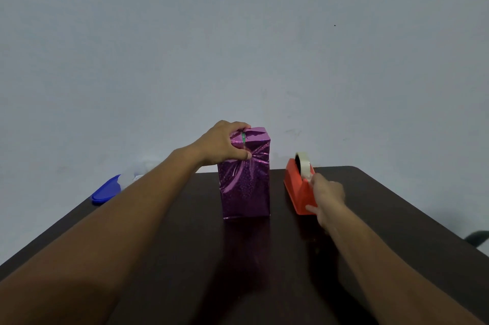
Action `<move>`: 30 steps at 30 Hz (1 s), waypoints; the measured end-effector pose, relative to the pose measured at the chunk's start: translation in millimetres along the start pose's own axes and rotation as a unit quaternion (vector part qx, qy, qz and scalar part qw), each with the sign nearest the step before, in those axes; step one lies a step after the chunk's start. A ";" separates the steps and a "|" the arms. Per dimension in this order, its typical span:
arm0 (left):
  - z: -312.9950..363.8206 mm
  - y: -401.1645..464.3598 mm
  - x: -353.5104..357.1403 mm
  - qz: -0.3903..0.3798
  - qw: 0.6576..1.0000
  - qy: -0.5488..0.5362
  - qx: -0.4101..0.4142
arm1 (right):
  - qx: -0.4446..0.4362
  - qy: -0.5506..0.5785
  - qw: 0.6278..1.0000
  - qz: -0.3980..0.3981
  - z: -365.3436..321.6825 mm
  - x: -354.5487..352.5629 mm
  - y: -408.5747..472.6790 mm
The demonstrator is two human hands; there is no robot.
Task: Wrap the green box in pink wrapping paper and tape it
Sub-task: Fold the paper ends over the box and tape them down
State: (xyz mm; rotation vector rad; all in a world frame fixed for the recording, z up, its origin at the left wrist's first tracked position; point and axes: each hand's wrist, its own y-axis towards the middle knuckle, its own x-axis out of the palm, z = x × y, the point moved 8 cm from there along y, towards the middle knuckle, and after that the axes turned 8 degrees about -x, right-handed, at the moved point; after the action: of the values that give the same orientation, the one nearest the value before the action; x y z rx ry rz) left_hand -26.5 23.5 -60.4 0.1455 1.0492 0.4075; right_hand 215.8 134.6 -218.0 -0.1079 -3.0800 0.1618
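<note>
The box stands upright on the dark table (185, 245), covered in shiny pink wrapping paper (246, 187). A thin strip of the green box (243, 137) shows through a gap in the folded top. My left hand (225, 145) grips the box's top left corner, thumb on the front face and fingers over the top folds. To the right sits an orange tape dispenser (299, 189) with a roll of clear tape (304, 163). My right hand (326, 195) is on the dispenser's near side, fingers at the tape by the cutter; whether it pinches the tape end is unclear.
A blue oval lid or container (105, 189) lies at the table's far left edge beside some pale crumpled plastic (132, 176). A plain grey wall rises right behind the table. A dark object (476, 237) shows past the table's right edge.
</note>
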 end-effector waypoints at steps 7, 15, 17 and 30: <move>-3.8 5.7 0.1 0.000 1.000 -0.003 -0.003 | -0.089 -0.044 0.995 0.019 18.4 -6.7 -0.6; -7.9 7.8 0.7 -0.007 1.000 -0.011 -0.002 | -0.113 -0.114 0.985 0.069 21.4 -17.8 -9.8; -10.2 9.3 1.6 -0.010 1.000 -0.008 -0.004 | -0.179 -0.152 0.967 0.103 -3.2 -21.5 -22.1; -11.5 11.3 1.3 -0.003 1.000 -0.014 -0.016 | -0.445 -0.229 0.808 -0.313 -208.9 115.3 -106.1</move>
State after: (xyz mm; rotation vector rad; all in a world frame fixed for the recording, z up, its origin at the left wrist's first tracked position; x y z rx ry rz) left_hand -38.8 33.4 -63.7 0.1198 1.0151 0.4158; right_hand 106.2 59.2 6.7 1.0288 -3.0739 -1.4599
